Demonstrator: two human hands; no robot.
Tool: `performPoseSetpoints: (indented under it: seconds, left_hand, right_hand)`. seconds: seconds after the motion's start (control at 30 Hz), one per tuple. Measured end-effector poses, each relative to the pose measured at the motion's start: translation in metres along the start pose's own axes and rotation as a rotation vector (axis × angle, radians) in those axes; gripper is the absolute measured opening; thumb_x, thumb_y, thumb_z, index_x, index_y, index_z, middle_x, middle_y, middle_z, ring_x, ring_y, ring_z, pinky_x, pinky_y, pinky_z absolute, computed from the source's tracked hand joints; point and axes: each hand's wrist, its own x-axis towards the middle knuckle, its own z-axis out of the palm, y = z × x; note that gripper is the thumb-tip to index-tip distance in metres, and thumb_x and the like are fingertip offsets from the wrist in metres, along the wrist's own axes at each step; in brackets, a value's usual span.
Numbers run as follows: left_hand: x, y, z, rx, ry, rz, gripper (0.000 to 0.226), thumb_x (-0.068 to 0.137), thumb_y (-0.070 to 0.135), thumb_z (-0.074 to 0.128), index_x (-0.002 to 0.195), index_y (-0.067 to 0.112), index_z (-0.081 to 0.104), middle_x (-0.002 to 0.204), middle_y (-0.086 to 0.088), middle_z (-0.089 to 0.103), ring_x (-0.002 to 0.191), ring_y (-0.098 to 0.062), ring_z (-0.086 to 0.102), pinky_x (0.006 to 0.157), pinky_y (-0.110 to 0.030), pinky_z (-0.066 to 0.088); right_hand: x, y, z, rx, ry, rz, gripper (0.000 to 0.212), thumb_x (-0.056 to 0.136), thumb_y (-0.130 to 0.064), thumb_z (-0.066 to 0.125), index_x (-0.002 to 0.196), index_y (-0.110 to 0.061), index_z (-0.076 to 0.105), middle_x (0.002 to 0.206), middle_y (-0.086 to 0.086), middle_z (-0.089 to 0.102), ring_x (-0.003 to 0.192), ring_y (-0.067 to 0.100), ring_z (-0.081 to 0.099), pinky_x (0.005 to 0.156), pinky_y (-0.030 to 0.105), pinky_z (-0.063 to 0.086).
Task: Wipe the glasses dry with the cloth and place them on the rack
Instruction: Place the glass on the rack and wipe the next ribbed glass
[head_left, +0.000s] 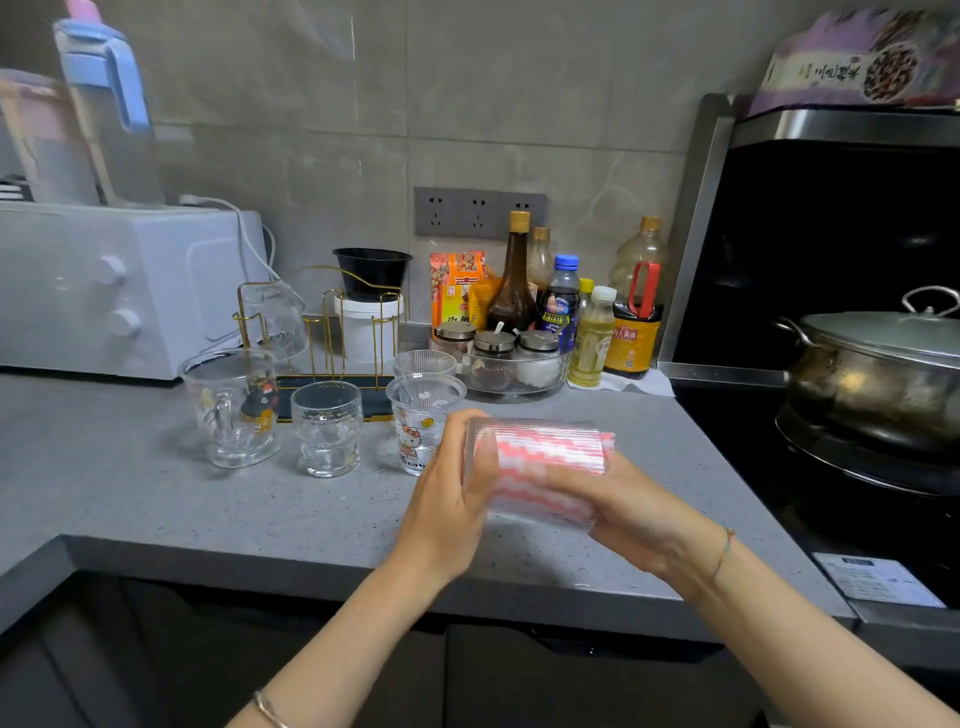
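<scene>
Forearms: both are stretched from the near edge out over the counter (208, 499), and a thin bracelet is worn on each wrist.
Left hand (452, 493): it is clasped round the left end of the held glass, with the thumb laid over the top.
Right hand (628, 512): it is closed on the cloth at the glass's right end. Its fingertips are blurred by the ribbed wall, so how far in they reach cannot be told.
Held glass (530, 426): a ribbed tumbler is kept on its side between the two hands, in the air above the counter and just right of the standing glasses.
Cloth (550, 454): pink and white, it is packed inside the held glass and seen through the wall; a little shows at the right rim.
Cartoon cup (418, 421): it stands upright just left of the left hand, with a ribbed glass (423, 362) right behind it.
Knobbly glass (327, 428): it is set upright further left.
Handled mug (234, 405): it is placed leftmost in the row.
Rack (332, 332): gold wire, it stands on the far side of the row, and one upturned glass (275, 317) is hung on its left end.
White oven (104, 291): it is set at the far left.
Condiment bottles (514, 280): they are grouped to the right of the rack against the wall.
Lidded pot (878, 374): it is seated on the hob at the right.
</scene>
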Motion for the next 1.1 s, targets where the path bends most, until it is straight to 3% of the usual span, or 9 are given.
performPoseSetpoints:
  seconds: [0.2,0.3,0.4,0.47,0.63,0.8,0.9,1.03,1.1]
  left_hand:
    - [-0.001,0.003,-0.004,-0.079,-0.063,0.018,0.065,0.077,0.087,0.017,0.122,0.046,0.039,0.113,0.032,0.050,0.111,0.007,0.052,0.094,-0.017,0.040]
    - [0.001,0.015,-0.005,-0.107,-0.088,-0.130,0.054,0.088,0.073,0.012,0.134,0.052,0.032,0.132,0.038,0.035,0.123,0.006,0.041,0.098,-0.036,0.044]
    - [0.007,0.018,-0.008,-0.181,-0.161,-0.398,0.065,0.088,0.070,0.011,0.144,0.044,0.030,0.146,0.011,0.044,0.088,-0.004,0.064,0.058,-0.023,0.046]
    - [0.012,0.016,-0.011,-0.282,-0.177,-0.516,0.069,0.089,0.074,0.014,0.141,0.037,0.041,0.130,0.001,0.061,0.059,-0.006,0.063,0.052,-0.019,0.041]
    - [0.017,0.013,-0.010,-0.280,-0.094,-0.493,0.078,0.091,0.072,0.017,0.139,0.020,0.048,0.120,-0.015,0.064,0.052,-0.008,0.061,0.037,-0.015,0.032]
    - [0.006,0.019,-0.005,-0.130,0.003,-0.258,0.024,0.100,0.052,0.023,0.115,0.040,0.036,0.105,0.031,0.044,0.099,0.016,0.044,0.067,0.003,0.031]
    - [0.001,0.010,-0.004,-0.026,-0.001,-0.102,0.053,0.079,0.084,0.019,0.107,0.045,0.041,0.094,0.029,0.055,0.090,0.025,0.048,0.077,0.000,0.035]
    - [0.001,-0.002,-0.001,0.001,-0.042,0.008,0.075,0.074,0.090,0.017,0.124,0.040,0.040,0.108,0.022,0.060,0.104,-0.001,0.059,0.092,-0.030,0.047]
    - [0.000,0.001,-0.002,-0.043,-0.056,0.012,0.072,0.072,0.091,0.017,0.121,0.042,0.039,0.107,0.028,0.058,0.105,0.003,0.057,0.092,-0.020,0.045]
  right_hand:
    - [-0.001,-0.002,0.000,0.018,0.000,-0.014,0.036,0.086,-0.018,0.057,0.121,-0.008,0.060,0.117,0.011,0.069,0.109,0.025,0.065,0.090,0.027,0.053]
    - [-0.001,-0.001,-0.002,-0.089,0.042,-0.059,0.036,0.087,-0.016,0.059,0.121,-0.007,0.061,0.117,0.009,0.069,0.110,0.023,0.065,0.094,0.028,0.051]
    - [-0.001,-0.002,0.001,-0.234,0.113,-0.125,0.029,0.083,-0.011,0.066,0.112,-0.011,0.066,0.108,0.000,0.073,0.102,0.013,0.068,0.084,0.017,0.051]
    - [-0.002,-0.002,0.004,-0.317,0.137,-0.171,0.029,0.083,-0.007,0.069,0.111,-0.012,0.067,0.106,-0.003,0.074,0.100,0.010,0.069,0.082,0.015,0.051]
    - [-0.002,-0.001,0.010,-0.389,0.169,-0.246,0.031,0.076,-0.003,0.074,0.099,-0.025,0.068,0.095,-0.013,0.075,0.092,0.004,0.070,0.077,0.012,0.051]
    - [0.000,-0.003,0.007,-0.177,0.056,-0.113,0.036,0.079,-0.006,0.070,0.113,-0.016,0.065,0.111,0.000,0.072,0.106,0.015,0.067,0.087,0.020,0.052]
    - [0.000,0.000,0.002,-0.057,0.022,-0.063,0.037,0.079,-0.007,0.068,0.116,-0.012,0.064,0.115,0.007,0.070,0.106,0.020,0.067,0.085,0.022,0.053]
    - [-0.002,-0.002,-0.003,-0.009,-0.020,-0.030,0.031,0.078,-0.008,0.063,0.107,-0.018,0.069,0.111,0.005,0.071,0.102,0.018,0.068,0.081,0.022,0.053]
    - [-0.003,-0.002,-0.003,-0.044,-0.020,-0.043,0.031,0.081,-0.008,0.064,0.111,-0.017,0.066,0.114,0.004,0.071,0.106,0.018,0.066,0.083,0.020,0.052]
